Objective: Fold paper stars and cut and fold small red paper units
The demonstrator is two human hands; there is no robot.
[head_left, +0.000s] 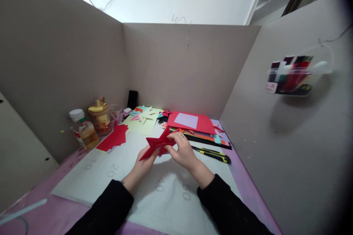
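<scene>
A red folded paper star (pixel 160 141) is held up above the white numbered mat (pixel 146 191), between both hands. My left hand (pixel 145 161) grips its lower left part from below, with the thumb on the paper. On the star's right side, my right hand (pixel 182 150) has its fingers and thumb closed about a point; a ring shows on one finger. The fingers hide part of the star's right arm. Just right of my right hand, two black and yellow utility knives (pixel 215 154) lie on the mat.
Red paper sheets (pixel 114 137) lie at left, near a bottle (pixel 88 134) and a lidded cup (pixel 100 117). Finished paper stars (pixel 147 115) rest at the back on pale green paper. Behind my right hand is a coloured paper stack (pixel 204 126). Grey panels (pixel 193 62) enclose the table.
</scene>
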